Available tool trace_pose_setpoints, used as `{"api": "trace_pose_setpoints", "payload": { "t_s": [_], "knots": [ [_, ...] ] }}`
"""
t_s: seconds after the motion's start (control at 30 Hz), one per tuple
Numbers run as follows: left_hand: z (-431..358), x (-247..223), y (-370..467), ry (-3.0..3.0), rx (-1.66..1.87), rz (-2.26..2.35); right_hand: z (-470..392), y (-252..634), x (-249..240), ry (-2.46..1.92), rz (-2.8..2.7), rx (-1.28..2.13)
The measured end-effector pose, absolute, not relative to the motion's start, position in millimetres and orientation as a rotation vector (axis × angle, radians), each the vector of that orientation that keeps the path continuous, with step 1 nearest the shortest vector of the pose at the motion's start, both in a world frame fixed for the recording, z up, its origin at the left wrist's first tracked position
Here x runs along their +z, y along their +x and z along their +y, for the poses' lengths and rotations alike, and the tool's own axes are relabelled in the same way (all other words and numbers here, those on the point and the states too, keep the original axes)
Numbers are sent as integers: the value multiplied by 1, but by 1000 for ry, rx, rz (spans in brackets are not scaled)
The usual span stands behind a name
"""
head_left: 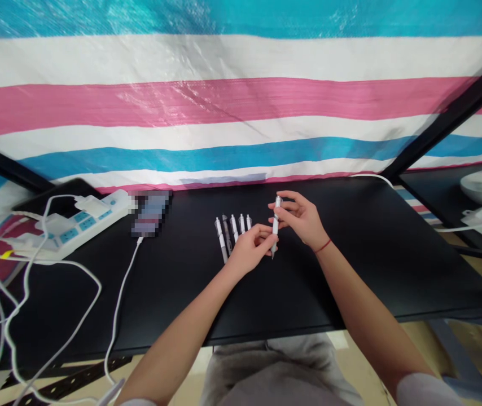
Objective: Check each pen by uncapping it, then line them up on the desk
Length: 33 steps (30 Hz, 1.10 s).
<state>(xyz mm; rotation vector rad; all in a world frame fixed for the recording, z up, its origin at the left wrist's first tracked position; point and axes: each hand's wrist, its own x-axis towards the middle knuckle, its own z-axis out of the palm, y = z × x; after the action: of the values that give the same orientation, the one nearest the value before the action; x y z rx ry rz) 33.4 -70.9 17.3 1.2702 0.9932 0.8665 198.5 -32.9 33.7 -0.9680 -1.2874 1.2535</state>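
Note:
Between both hands is a white pen [275, 224] with a grey lower part, held nearly upright with its tip pointing down toward the table. My left hand [252, 248] pinches its lower part between thumb and fingers. Around its upper end close the thumb and fingers of my right hand [300, 217], which has a red string at the wrist. Just left of the hands, several pens lie side by side: a white one [220, 237] at the outer end, a dark grey one [226, 230] beside it, then more white ones [234, 226]. My left hand hides their lower parts.
On the black table [351, 270], a phone [152, 213] lies at the left with a white cable [121, 287] plugged in. Further left is a white power strip [84, 225] with chargers and tangled cables. A striped sheet [241, 101] hangs behind.

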Motion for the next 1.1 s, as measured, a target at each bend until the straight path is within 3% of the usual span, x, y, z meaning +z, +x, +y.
{"api": "trace_pose_setpoints", "payload": {
  "t_s": [1.1],
  "knots": [
    [-69, 13, 32, 1357, 847, 1001, -31, 199, 33, -951, -1260, 1336]
  ]
}}
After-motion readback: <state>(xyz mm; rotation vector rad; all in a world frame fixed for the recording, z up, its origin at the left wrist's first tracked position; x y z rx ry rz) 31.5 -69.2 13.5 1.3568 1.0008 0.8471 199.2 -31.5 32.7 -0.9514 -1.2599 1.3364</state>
